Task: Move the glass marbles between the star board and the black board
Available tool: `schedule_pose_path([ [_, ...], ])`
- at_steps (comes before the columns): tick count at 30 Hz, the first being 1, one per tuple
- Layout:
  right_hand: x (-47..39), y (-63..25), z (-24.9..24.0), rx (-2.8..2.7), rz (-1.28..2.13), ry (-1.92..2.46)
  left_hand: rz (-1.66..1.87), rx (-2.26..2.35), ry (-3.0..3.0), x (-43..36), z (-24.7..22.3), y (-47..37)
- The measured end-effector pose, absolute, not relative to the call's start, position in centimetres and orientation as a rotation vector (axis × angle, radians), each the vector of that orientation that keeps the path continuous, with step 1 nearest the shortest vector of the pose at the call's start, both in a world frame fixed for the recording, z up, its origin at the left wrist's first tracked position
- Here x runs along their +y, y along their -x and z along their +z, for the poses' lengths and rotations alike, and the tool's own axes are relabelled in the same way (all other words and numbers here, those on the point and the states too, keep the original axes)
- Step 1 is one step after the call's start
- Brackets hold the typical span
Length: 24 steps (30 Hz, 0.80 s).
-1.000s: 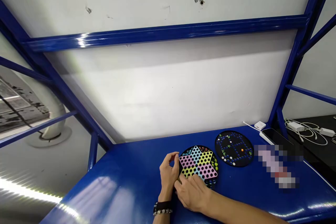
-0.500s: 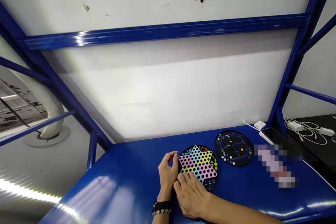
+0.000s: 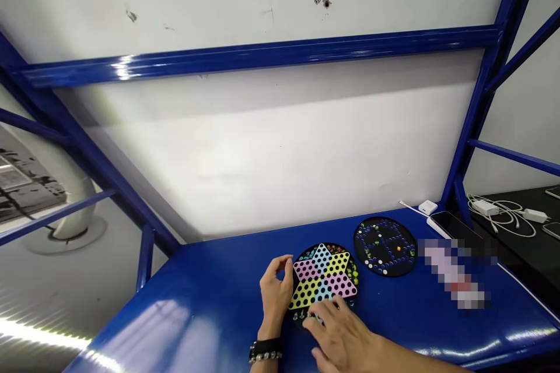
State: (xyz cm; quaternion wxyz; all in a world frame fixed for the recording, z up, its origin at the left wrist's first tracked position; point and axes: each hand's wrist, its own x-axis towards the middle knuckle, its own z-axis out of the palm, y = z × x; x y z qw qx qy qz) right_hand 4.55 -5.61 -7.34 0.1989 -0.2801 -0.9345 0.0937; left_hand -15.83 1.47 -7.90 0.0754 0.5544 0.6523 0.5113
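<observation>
A round black board (image 3: 324, 267) with a coloured star full of holes lies on the blue table. Marbles sit in the pockets round its rim: green at the right, red at the top, blue at the upper left, clear at the lower left. My left hand (image 3: 276, 288) is at the board's left edge, thumb and fingers bent towards each other; whether anything is between the tips is too small to tell. Over the board's lower edge, my right hand (image 3: 339, 332) reaches with bent, spread fingers, covering the front pockets; I see nothing held in it.
A second round black board (image 3: 385, 246) with white and green pieces and an orange die lies to the right. Beyond it are a phone (image 3: 455, 228), a white adapter (image 3: 427, 207) and a blurred-out item. Blue frame bars and a wall rise behind.
My right hand has moved down and right, off the star, and its fingers have spread, uncovering the lower left star point. The view has shifted slightly; my left hand keeps its pose.
</observation>
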Motion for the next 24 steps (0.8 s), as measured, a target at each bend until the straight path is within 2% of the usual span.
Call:
schedule_pose_path([
  [3,-3.7,-7.7,-6.5,-2.411,0.31,1.036,1.527,1.953,-1.669,1.5,-8.0,15.8],
  [10,4.0,-15.6,-7.3,-2.134,0.132,1.755,1.501,1.945,-1.663,1.7,-8.3,15.9],
  [24,7.2,-15.1,-7.1,-2.555,0.068,1.713,1.48,1.939,-1.663,1.6,-8.4,16.1],
])
